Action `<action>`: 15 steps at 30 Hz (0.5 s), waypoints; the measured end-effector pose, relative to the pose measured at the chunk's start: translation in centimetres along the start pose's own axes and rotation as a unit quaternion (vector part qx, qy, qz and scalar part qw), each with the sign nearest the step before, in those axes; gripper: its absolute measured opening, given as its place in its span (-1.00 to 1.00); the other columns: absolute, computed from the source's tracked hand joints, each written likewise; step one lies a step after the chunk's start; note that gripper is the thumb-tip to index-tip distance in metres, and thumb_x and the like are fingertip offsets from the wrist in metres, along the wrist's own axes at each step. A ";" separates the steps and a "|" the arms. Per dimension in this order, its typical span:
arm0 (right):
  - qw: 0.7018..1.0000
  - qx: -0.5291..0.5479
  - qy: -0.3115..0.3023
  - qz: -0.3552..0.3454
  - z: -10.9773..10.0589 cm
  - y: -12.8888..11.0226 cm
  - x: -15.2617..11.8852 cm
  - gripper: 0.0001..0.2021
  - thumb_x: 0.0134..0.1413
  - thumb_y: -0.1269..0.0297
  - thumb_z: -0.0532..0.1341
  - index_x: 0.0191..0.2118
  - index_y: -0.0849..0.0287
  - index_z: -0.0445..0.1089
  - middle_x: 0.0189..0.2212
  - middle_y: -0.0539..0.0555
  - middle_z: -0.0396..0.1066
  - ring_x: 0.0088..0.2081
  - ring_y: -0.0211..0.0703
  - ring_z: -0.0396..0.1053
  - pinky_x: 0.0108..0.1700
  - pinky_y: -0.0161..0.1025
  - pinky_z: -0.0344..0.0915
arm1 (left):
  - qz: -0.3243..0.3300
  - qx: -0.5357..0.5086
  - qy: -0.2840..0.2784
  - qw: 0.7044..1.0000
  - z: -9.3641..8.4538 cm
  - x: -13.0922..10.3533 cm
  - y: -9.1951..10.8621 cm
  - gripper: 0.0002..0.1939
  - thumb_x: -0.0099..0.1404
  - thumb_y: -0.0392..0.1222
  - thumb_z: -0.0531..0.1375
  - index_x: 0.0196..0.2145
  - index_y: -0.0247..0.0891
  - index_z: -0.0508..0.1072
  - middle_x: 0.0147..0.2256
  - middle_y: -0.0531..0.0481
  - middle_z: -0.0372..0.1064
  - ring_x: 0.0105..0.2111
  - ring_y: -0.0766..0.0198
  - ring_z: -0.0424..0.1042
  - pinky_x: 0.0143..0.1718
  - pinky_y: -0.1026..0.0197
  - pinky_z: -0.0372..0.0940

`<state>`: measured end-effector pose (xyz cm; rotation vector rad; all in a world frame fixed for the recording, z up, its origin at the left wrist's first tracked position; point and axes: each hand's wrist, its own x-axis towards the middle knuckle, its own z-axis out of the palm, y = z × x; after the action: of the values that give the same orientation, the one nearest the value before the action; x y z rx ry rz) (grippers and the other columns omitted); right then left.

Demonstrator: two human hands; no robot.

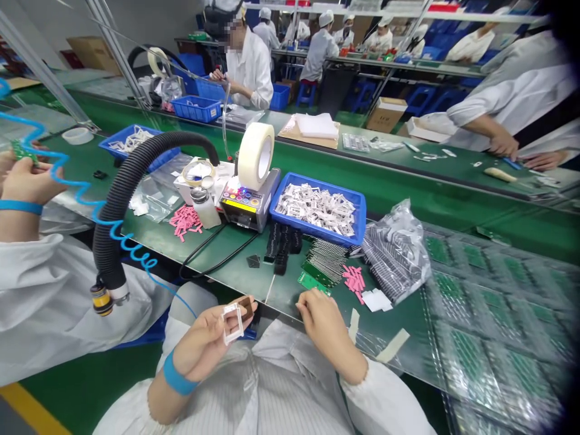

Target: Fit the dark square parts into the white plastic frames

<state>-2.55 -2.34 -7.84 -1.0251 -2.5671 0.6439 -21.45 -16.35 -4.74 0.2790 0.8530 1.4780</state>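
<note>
**Person's left hand (206,338) gripped white plastic frame (233,336) at electronics bench (238,284)**

The left hand, palm turned up above the lap and circled by a blue wristband (180,373), pinched the open rectangular frame between thumb and fingers, with a small dark brown piece (247,307) beside it in the same grasp. The right hand (324,329) lay back upward at the bench's near edge, fingers curled beside green circuit boards (312,282); whether it gripped anything could not be told.

Beyond, a blue plastic bin (312,231) brimmed with white frames (315,208), next to a clear plastic bag (401,248) packed with dark strips. A second blue bin (111,151), farther left, held white plastic parts (133,140). At right, clear trays (475,302) carried green boards. A capped bottle (206,208) stood near loose pink pieces (185,222).
</note>
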 end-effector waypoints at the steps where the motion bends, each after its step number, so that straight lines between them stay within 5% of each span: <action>1: 1.000 -0.023 0.003 0.005 0.5 0.6 0.1 -0.77 0.14 0.44 0.00 -0.52 0.18 0.20 -0.55 0.04 0.25 -0.46 -0.18 0.21 -0.39 -0.24 0.08 | -0.006 0.001 -0.004 1.000 0.1 0.1 -0.1 -0.58 -0.04 0.01 0.35 -0.25 -0.30 0.56 -0.02 -0.17 0.41 0.08 -0.05 0.25 0.19 0.00 0.01; 5: 1.000 -0.017 0.002 -0.018 0.0 -0.2 0.3 -0.92 0.14 0.37 0.08 -0.33 0.21 0.31 -0.40 0.10 0.34 -0.35 -0.13 0.27 -0.30 -0.19 0.13 | -0.029 -0.004 -0.025 0.999 1.0 0.3 -0.2 -0.55 -0.08 0.00 0.37 -0.25 -0.34 0.56 0.01 -0.21 0.36 0.02 -0.01 0.30 0.16 0.06 0.06; 9: 0.981 0.047 -0.010 -0.190 -3.0 -4.1 0.7 -0.54 0.04 0.09 0.22 0.03 0.16 0.21 -0.13 0.16 0.34 -0.11 -0.04 0.25 -0.12 -0.11 0.15 | -0.030 0.014 -0.057 0.998 1.9 0.2 -0.2 -0.60 -0.07 0.00 0.36 -0.31 -0.34 0.56 -0.03 -0.19 0.35 -0.11 0.08 0.37 -0.06 0.16 0.25; 12: 0.963 0.018 0.043 -0.264 -3.9 -6.4 1.3 -0.72 0.10 0.16 0.18 -0.06 0.06 0.33 -0.16 0.08 0.41 -0.17 -0.08 0.25 -0.07 -0.03 0.04 | -0.020 0.046 -0.071 0.996 2.3 0.0 -0.1 -0.66 -0.01 -0.01 0.33 -0.31 -0.30 0.56 -0.08 -0.16 0.35 -0.23 0.17 0.39 -0.23 0.21 0.28; 15: 0.961 0.026 0.081 -0.261 -3.7 -7.0 1.8 -0.84 0.15 0.27 0.15 -0.14 0.00 0.38 -0.27 -0.01 0.47 -0.26 -0.16 0.29 -0.03 -0.01 -0.03 | -0.005 0.045 -0.069 0.997 2.6 -0.1 0.1 -0.69 0.01 -0.05 0.32 -0.32 -0.30 0.56 -0.12 -0.14 0.36 -0.21 0.17 0.37 -0.17 0.19 0.25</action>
<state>-6.23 -4.50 -0.96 -0.3311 -2.4992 0.4548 -19.81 -15.59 -2.81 0.4393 0.8090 1.3963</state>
